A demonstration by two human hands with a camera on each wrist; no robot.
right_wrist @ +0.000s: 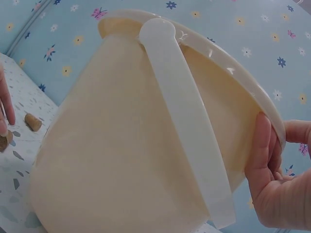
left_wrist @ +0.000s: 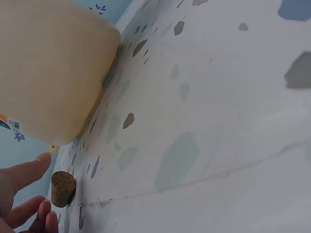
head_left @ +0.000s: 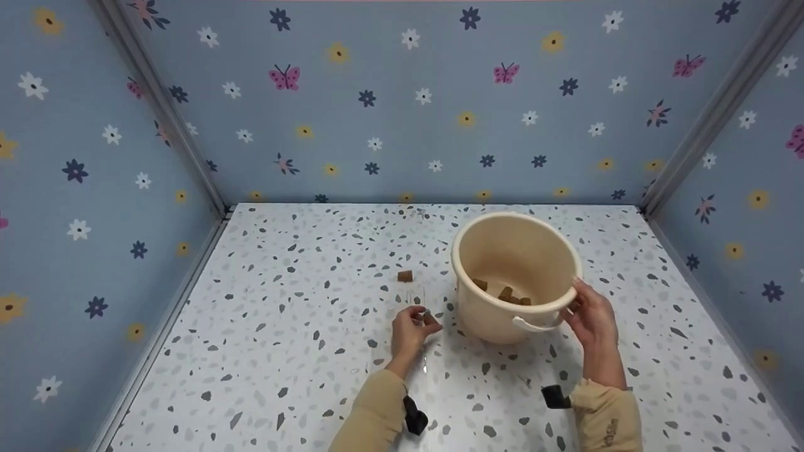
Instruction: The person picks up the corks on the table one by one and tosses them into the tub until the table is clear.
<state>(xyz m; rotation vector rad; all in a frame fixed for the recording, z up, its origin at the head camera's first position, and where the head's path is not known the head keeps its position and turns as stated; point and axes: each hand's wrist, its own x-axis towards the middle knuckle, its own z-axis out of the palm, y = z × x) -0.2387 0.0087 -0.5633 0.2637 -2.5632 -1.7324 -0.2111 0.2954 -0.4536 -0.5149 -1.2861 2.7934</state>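
Observation:
A cream plastic bucket (head_left: 490,320) stands on the right half of the table, with several corks (head_left: 505,293) lying inside. My right hand (head_left: 593,317) grips its rim on the near right side, the thumb and fingers on either side of the edge in the right wrist view. Just left of the bucket, my left hand (head_left: 411,329) is low over the table. In the left wrist view its thumb and fingers are spread around a small brown cork (left_wrist: 63,188), the thumb apart from it. Another cork (head_left: 405,276) lies on the table beyond the left hand.
The bucket's white handle (right_wrist: 189,121) hangs down on the side toward me. Blue flowered panels (head_left: 389,100) enclose the speckled white table (head_left: 282,301) at the back and both sides. Grey metal posts (head_left: 710,107) stand at the back corners.

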